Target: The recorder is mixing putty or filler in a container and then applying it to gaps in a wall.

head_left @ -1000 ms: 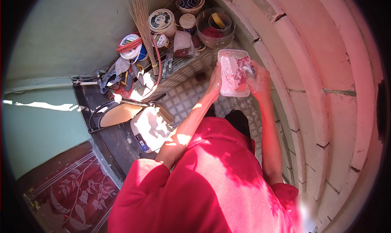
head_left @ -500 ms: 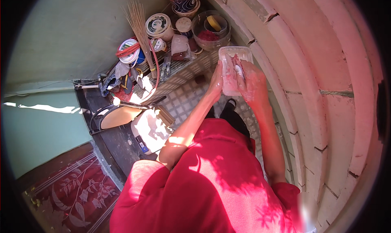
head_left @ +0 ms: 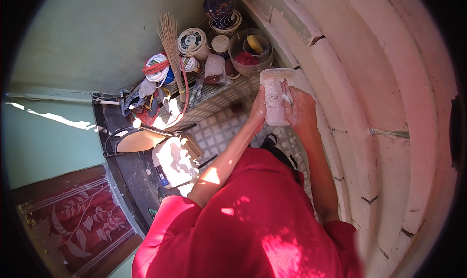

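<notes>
A shallow rectangular plastic tub [head_left: 275, 116] with rounded corners is held up in front of me, smeared inside with whitish paste. My left hand [head_left: 258, 106] is wrapped round its left side, fingers mostly hidden beneath. Over the right part of the tub, my right hand [head_left: 302, 107] is closed on a small pale, flat-looking tool [head_left: 287, 99] that dips into the paste. Its exact kind is partly covered by the fingers. Whitish smears show on the fingers of my right hand.
To my right rises a wall of curved, ledged pinkish slabs [head_left: 350, 83]. At the back stand lidded buckets [head_left: 192, 40], a clear basin [head_left: 262, 64] and a stick broom [head_left: 170, 44]. A chair [head_left: 141, 141] and a white box-like thing [head_left: 172, 161] are on the left.
The tub and both hands sit slightly lower in the view, which has itself shifted. My right hand and the tool have moved a little within the tub; both grips are kept.
</notes>
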### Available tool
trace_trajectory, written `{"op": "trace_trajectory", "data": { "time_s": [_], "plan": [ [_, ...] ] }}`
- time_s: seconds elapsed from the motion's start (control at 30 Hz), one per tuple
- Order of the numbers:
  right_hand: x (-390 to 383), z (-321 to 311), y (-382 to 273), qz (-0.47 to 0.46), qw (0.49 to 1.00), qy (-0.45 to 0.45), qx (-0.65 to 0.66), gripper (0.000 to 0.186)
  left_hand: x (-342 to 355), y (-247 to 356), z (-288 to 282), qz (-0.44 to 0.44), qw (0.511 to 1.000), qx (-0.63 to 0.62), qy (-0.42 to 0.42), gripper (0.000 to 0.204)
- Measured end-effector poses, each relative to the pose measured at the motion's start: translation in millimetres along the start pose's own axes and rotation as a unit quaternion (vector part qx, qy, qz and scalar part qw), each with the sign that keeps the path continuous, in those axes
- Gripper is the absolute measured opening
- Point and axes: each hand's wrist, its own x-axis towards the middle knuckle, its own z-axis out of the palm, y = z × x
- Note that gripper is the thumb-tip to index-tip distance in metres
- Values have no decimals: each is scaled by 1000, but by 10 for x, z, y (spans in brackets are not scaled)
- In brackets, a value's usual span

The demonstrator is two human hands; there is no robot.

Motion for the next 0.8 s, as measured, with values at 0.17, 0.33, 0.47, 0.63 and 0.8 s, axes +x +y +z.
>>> {"op": "trace_trajectory", "data": {
  "time_s": [0.17, 0.33, 0.47, 0.63, 0.8],
  "plan": [
    [152, -250, -6, 13, 998, 8, -60, 19, 22, 42, 72, -3, 1000, -5, 7, 65],
    [132, -51, 156, 9, 998, -1, -69, 21, 68, 7, 118, 9, 1000, 18, 3, 65],
    [82, 15, 166, -4, 999, -44, -8, 22, 72, -31, 126, -4, 999, 27, 24, 63],
    [70, -43, 57, 9, 999, -32, 30, 22, 27, 4, 229, -29, 999, -18, 29, 60],
    [158, -160, 8, 32, 999, -27, 30, 21, -12, 62, 313, -64, 996, -47, 35, 62]
  ]
}}
